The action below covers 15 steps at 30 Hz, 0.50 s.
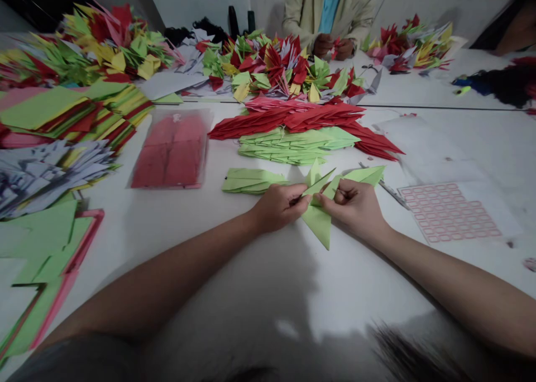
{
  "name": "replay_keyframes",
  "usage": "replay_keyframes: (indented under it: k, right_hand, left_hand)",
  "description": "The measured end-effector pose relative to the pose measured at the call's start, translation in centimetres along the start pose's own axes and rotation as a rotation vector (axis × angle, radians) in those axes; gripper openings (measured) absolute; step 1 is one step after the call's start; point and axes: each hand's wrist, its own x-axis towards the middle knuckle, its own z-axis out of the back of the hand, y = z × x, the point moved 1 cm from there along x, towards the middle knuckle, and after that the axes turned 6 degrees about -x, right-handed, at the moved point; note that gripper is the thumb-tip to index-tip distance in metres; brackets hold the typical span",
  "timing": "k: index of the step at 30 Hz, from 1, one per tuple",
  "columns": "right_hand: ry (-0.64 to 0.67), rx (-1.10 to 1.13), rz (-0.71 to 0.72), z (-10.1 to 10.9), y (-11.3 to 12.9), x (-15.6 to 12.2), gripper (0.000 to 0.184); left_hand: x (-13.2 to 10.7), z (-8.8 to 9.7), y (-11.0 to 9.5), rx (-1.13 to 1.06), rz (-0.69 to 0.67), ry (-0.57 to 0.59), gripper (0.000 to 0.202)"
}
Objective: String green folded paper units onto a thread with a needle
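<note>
Between my two hands, just above the white table (234, 281), is a light green folded-paper crane (319, 225) with pointed flaps sticking out several ways. My left hand (280, 206) pinches its left side between thumb and fingers. On the other side, my right hand (355, 206) grips it with thumb and curled fingers near the middle fold. Close behind my left hand lies a small stack of folded green paper strips (253, 181). Farther back, a bundle of folded green pieces (293, 146) rests against long folded red pieces (301, 119).
A clear packet of red paper (171, 147) lies left of centre. Stacks of coloured paper (46, 111) fill the left side. Heaps of coloured paper cranes (276, 63) stand at the back, near a person's hands (335, 47). At right is a sticker sheet (452, 211).
</note>
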Motion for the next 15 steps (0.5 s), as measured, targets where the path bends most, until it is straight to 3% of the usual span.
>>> replay_keyframes:
  k: [5, 10, 15]
  right_hand:
    - [0.006, 0.062, -0.013, 0.04, -0.29, 0.18, 0.047]
    - [0.076, 0.128, -0.041, -0.01, -0.69, 0.39, 0.027]
    - [0.095, 0.086, -0.031, -0.14, -0.58, 0.07, 0.024]
  left_hand:
    - [0.03, 0.11, 0.07, -0.034, 0.039, -0.003, 0.035]
    - [0.13, 0.30, 0.35, -0.188, 0.093, -0.068, 0.028]
    - [0.16, 0.13, 0.34, -0.202, 0.116, -0.103, 0.025]
